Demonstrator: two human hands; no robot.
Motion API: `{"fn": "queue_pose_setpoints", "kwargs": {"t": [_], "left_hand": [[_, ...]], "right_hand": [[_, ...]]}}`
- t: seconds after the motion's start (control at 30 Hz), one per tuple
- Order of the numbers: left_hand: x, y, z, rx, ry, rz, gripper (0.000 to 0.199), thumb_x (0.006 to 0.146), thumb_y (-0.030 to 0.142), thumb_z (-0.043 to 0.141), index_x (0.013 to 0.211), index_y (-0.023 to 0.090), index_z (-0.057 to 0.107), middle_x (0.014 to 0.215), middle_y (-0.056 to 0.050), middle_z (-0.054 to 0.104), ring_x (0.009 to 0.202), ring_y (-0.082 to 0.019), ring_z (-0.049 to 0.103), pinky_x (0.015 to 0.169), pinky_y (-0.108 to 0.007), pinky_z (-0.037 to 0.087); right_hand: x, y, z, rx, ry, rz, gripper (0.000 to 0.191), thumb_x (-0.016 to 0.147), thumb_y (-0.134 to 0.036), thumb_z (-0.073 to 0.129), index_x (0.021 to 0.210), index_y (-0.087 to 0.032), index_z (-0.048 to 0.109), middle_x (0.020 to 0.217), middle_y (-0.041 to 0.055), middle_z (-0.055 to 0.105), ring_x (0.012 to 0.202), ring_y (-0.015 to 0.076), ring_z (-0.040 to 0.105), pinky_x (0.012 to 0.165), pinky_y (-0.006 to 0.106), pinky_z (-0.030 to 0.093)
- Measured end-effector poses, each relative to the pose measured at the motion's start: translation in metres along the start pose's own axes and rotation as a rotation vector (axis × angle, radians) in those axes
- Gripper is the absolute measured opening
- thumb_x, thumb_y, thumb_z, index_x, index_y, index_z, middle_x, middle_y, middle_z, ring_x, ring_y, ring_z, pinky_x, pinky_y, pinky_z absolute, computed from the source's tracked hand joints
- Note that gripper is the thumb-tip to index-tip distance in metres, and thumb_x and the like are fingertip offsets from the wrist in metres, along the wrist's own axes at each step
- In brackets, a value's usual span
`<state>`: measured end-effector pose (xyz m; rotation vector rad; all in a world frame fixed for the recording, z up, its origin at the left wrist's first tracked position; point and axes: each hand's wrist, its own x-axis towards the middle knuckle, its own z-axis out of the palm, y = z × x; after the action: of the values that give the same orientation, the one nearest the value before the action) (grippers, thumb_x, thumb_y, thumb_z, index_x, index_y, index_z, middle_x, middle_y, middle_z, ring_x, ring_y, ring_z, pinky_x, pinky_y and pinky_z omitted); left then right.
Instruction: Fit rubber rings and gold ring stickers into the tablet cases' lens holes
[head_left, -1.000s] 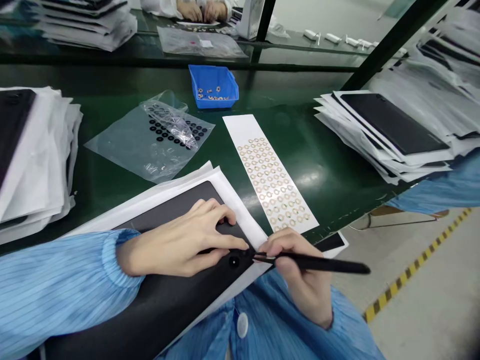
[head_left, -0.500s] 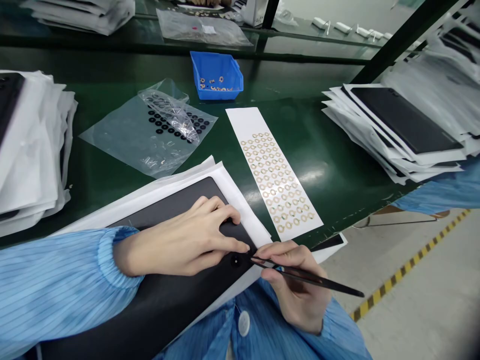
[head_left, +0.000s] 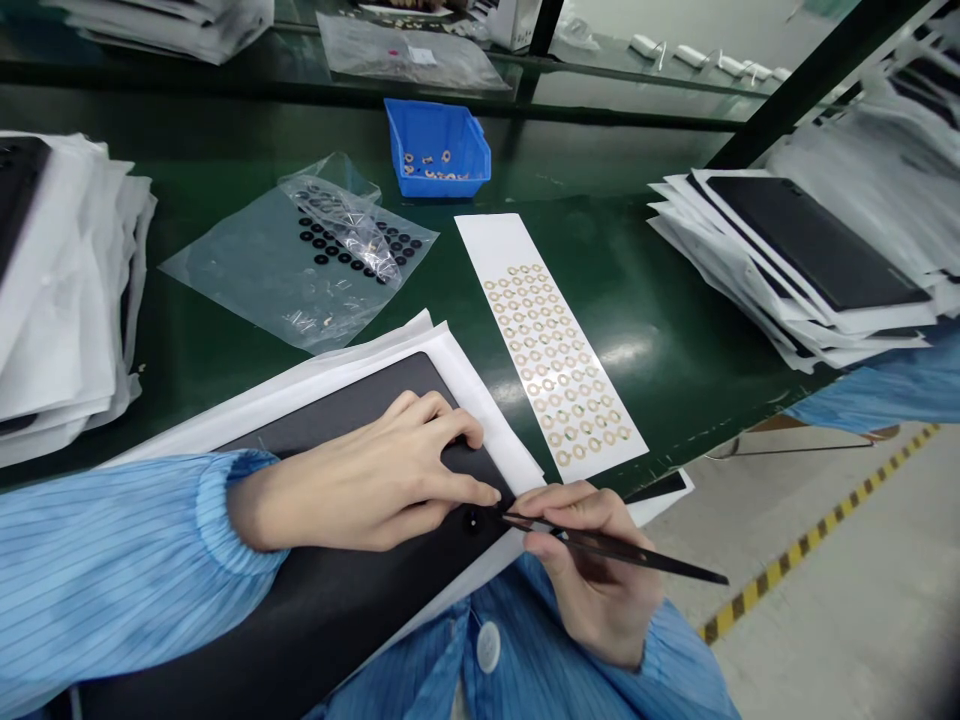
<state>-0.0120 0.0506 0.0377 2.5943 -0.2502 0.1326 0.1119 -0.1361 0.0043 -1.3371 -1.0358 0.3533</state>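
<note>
A flat black panel (head_left: 330,610) lies on white sheets (head_left: 469,390) in front of me. My left hand (head_left: 397,475) rests on the panel with its fingers apart, the index finger stretched toward the corner nearest my right hand. Dark tweezers (head_left: 667,565) are pinched in my right hand (head_left: 600,570). Their tips reach the panel's corner, close by my left index fingertip. Whatever lies between the tips is too small to make out. Just below that fingertip, a round black part (head_left: 473,520) with a bright dot sits at the panel's corner.
Beyond the panel are a white sheet of ring-shaped stickers (head_left: 559,350), a clear bag (head_left: 247,270) with black rings, and a blue bin (head_left: 439,150) of small rings. Wrapped panels are stacked at left (head_left: 67,290) and right (head_left: 817,240). Another person's blue sleeve (head_left: 862,390) shows at right.
The tweezers' rear end has risen slightly in my right hand, while the tips stay at the same corner. My left hand keeps its place. The whole view has shifted very slightly.
</note>
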Motion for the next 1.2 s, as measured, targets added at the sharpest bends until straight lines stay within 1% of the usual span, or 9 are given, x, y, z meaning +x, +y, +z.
{"fn": "queue_pose_setpoints", "kwargs": {"t": [0.2, 0.37, 0.57, 0.83, 1.03, 1.2], "left_hand": [[-0.0004, -0.0009, 0.0001, 0.004, 0.004, 0.005, 0.037, 0.089, 0.011, 0.047, 0.116, 0.031, 0.063, 0.114, -0.007, 0.048, 0.092, -0.022, 0.044, 0.075, -0.034, 0.033], [0.0004, -0.0007, -0.0002, 0.0, 0.016, 0.01, 0.035, 0.089, 0.012, 0.047, 0.115, 0.03, 0.064, 0.113, -0.007, 0.049, 0.091, -0.022, 0.044, 0.074, -0.034, 0.032], [0.0021, 0.0015, -0.0042, 0.011, -0.05, -0.012, 0.037, 0.089, 0.011, 0.048, 0.116, 0.029, 0.064, 0.114, -0.008, 0.049, 0.093, -0.024, 0.044, 0.075, -0.035, 0.033], [0.0028, 0.0011, -0.0043, 0.014, -0.035, -0.005, 0.036, 0.089, 0.011, 0.049, 0.116, 0.029, 0.064, 0.114, -0.008, 0.049, 0.092, -0.023, 0.045, 0.075, -0.035, 0.033], [0.0016, 0.0019, -0.0039, 0.005, -0.026, -0.015, 0.034, 0.09, 0.012, 0.047, 0.115, 0.028, 0.065, 0.113, -0.008, 0.05, 0.091, -0.022, 0.044, 0.074, -0.034, 0.033], [0.001, 0.0015, -0.0032, -0.013, -0.013, -0.017, 0.032, 0.092, 0.013, 0.046, 0.115, 0.026, 0.064, 0.113, -0.008, 0.049, 0.094, -0.022, 0.045, 0.077, -0.035, 0.035]], "right_hand": [[-0.0009, 0.0014, -0.0003, 0.001, 0.007, 0.003, 0.011, 0.085, -0.012, 0.064, 0.091, -0.02, 0.059, 0.079, 0.0043, 0.065, 0.074, 0.0176, 0.067, 0.064, 0.03, 0.059], [-0.0026, 0.0026, -0.002, 0.025, -0.015, 0.015, 0.011, 0.086, -0.013, 0.064, 0.092, -0.02, 0.059, 0.08, 0.0046, 0.065, 0.075, 0.0186, 0.067, 0.063, 0.031, 0.06], [-0.0023, 0.0019, -0.0021, 0.013, -0.013, 0.016, 0.012, 0.085, -0.012, 0.065, 0.091, -0.021, 0.059, 0.079, 0.0042, 0.066, 0.074, 0.0184, 0.067, 0.064, 0.031, 0.06], [0.0026, -0.001, 0.0013, 0.008, 0.026, 0.007, 0.006, 0.087, -0.016, 0.063, 0.089, -0.02, 0.061, 0.076, 0.0029, 0.065, 0.072, 0.0159, 0.067, 0.064, 0.027, 0.059], [0.0002, -0.0003, 0.001, 0.01, 0.017, 0.017, 0.012, 0.084, -0.011, 0.064, 0.09, -0.021, 0.06, 0.078, 0.0035, 0.066, 0.073, 0.0176, 0.067, 0.062, 0.029, 0.06], [0.0036, -0.0011, 0.0033, 0.005, 0.071, -0.008, 0.012, 0.083, -0.009, 0.065, 0.087, -0.02, 0.061, 0.075, 0.002, 0.067, 0.07, 0.0163, 0.068, 0.061, 0.027, 0.059]]}}
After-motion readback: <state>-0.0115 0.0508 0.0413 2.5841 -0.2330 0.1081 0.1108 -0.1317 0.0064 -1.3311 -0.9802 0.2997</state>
